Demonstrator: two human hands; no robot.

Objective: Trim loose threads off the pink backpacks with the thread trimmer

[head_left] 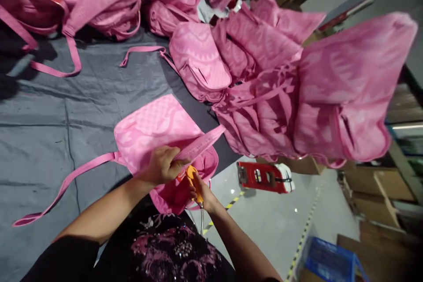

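A small pink patterned bag (155, 125) lies at the table's near edge, its mouth open towards me. My left hand (164, 165) pinches the raised edge of the opening, a pink band (205, 141) that stands away from the bag. In my right hand (202, 190) is an orange hand tool (191, 174) with a thin hose or cord running down from its lower end. The tool's head is at the bag's opening, close to my left fingers; its exact working end is hidden. A loose pink strap (66, 187) trails left across the cloth.
Dark grey cloth (95, 110) covers the table. A pink backpack (109, 0) and a small pink bag (201, 57) lie farther back. Several pink bags (350, 79) crowd the right side. A red-and-white object (266, 177), cardboard boxes (372, 189) and a blue crate (330, 257) stand below at right.
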